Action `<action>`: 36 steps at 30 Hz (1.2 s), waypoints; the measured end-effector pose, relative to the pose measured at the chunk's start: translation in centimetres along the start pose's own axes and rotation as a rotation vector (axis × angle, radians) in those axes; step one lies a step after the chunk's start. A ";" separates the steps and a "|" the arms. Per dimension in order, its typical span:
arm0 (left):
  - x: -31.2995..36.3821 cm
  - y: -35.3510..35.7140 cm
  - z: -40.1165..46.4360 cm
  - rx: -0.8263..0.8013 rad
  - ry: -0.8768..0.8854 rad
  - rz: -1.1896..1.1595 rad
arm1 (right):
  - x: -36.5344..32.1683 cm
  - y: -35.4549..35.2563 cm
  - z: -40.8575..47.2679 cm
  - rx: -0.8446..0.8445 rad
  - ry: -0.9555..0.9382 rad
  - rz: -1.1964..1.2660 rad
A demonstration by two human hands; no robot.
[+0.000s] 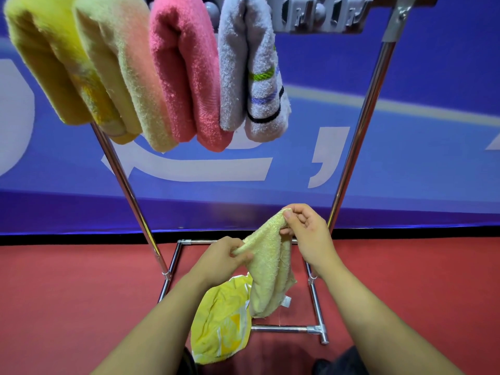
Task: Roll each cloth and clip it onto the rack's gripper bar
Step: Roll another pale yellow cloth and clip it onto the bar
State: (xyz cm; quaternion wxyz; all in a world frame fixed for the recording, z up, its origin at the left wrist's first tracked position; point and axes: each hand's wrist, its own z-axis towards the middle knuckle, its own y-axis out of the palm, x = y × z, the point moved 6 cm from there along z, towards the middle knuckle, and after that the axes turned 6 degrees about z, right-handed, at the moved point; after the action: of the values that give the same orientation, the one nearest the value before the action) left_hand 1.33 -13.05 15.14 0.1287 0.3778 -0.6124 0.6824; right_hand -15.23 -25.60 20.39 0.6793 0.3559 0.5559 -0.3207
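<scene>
Overhead, gripper bar (319,14) mostly cropped

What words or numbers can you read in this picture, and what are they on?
Nothing here can be read as a word or number.
Blue banner: large white shapes, cut off by the frame; one looks like a comma, no whole word readable.
Small white tag on the pale yellow cloth: too small to read.
Bright yellow cloth on the floor: white and yellow pattern, no legible text.

A red carpeted floor (81,293) meets a black baseboard strip (405,231), above which rises a blue wall banner (419,163) with large white lettering.
</scene>
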 end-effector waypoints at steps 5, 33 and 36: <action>-1.3 -0.8 -0.3 0.011 -0.087 0.068 | 0.3 -1.2 0.5 0.063 0.009 -0.026; -0.1 -4.1 -1.1 0.228 0.023 -0.308 | 1.7 -3.4 0.9 0.201 0.074 -0.028; 0.8 -3.8 -1.3 0.203 0.060 -0.261 | 1.8 -3.8 1.0 0.211 0.074 -0.023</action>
State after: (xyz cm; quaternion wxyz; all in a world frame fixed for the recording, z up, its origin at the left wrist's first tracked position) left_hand 2.71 -11.22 18.57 0.1956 0.4445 -0.4820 0.7292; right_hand -17.54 -28.61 18.32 0.6133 0.4306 0.5479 -0.3719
